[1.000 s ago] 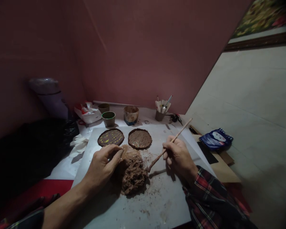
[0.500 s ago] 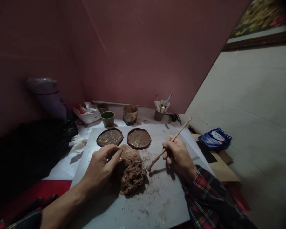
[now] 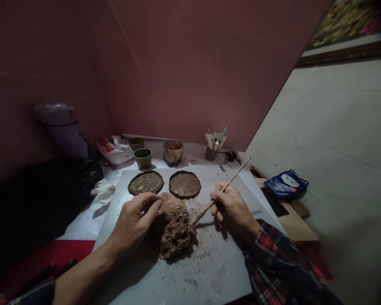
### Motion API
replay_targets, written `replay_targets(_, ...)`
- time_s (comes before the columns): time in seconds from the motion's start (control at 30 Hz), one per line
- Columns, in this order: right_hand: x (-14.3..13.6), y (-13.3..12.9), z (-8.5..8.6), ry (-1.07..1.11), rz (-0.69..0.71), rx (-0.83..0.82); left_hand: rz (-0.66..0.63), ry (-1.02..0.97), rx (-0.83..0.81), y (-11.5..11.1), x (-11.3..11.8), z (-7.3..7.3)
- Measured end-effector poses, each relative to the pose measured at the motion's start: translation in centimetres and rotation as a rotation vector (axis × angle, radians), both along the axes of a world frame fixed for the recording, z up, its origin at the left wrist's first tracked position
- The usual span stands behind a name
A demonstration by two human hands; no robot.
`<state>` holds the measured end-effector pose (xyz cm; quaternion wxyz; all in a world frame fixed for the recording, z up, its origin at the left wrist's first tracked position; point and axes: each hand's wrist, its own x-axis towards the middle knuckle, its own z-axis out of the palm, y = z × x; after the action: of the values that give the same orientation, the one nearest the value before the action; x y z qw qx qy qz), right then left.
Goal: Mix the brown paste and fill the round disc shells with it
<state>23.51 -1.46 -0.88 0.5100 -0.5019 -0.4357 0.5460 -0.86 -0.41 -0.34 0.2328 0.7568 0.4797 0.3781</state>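
Observation:
A rough brown lump (image 3: 175, 235) of clay-like material rests on the grey board (image 3: 136, 277). At its left edge is my left hand (image 3: 136, 220), thumb and fingertips brought together; whatever they may hold is too small to make out. My right hand (image 3: 233, 207) grips a thin wooden stick (image 3: 231, 180), whose brown-smeared lower end touches the lump's right side. Behind the lump lie two round flat brown pieces with raised rims: the left disc (image 3: 145, 183) carries yellow marks, and the right disc (image 3: 184, 184) has a textured brown surface.
At the back stand a green-rimmed cup (image 3: 142, 158), another cup (image 3: 136, 143), a stained tub (image 3: 173, 153) and a holder (image 3: 212, 152) with brushes. White gloves (image 3: 103, 193) and a black bag (image 3: 41, 203) are at left. A blue packet (image 3: 285, 185) lies at right.
My right hand has moved slightly left with the stick, bringing the stick's lower end against the lump. My left hand has stayed almost still.

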Motion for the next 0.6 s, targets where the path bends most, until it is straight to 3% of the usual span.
replay_targets(0.6, 0.04, -0.1, 0.33, 0.032, 0.048, -0.025, -0.002, -0.006, -0.01, -0.02, 0.03, 0.1)
